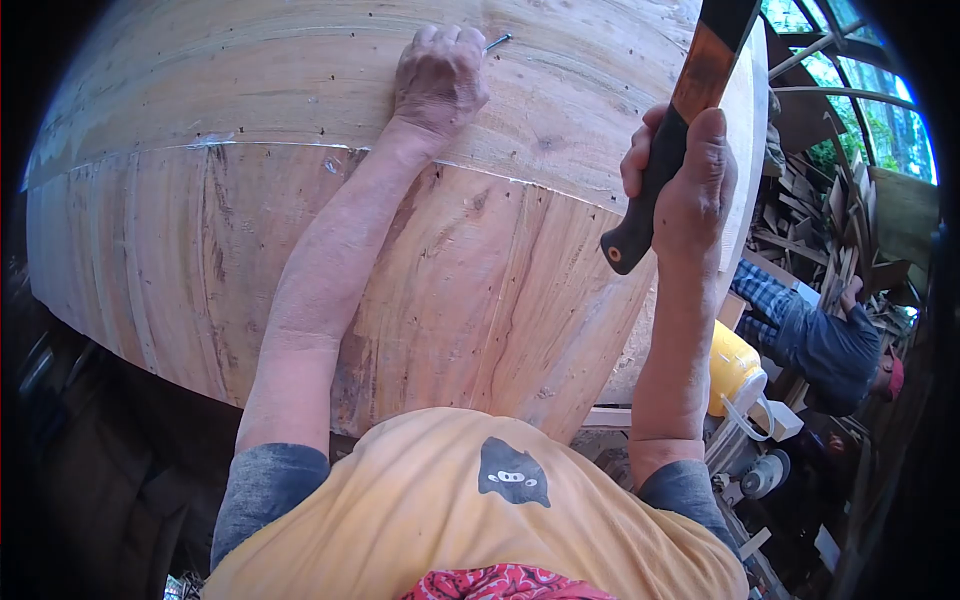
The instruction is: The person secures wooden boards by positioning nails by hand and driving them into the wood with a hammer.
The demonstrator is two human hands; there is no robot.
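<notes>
My left hand (442, 75) is closed against the curved wooden planking (560, 120). From its thumb side sticks a thin metal nail (498, 43), its head pointing up and right; the fingertips on it are hidden. My right hand (692, 180) is wrapped round the black handle (648, 205) of a machete, raised in front of the planking at the right. The machete's blade (708, 65) points up, orange-brown near the handle and dark higher up, and runs out of the top of the view.
A pale seam crosses the planking, with small dark fastener marks on both sides. To the right are a yellow container (732, 370), a grinder-like tool (765, 474) and piled wood scraps (800, 215). Another person (825, 345) in a red cap is bent over there.
</notes>
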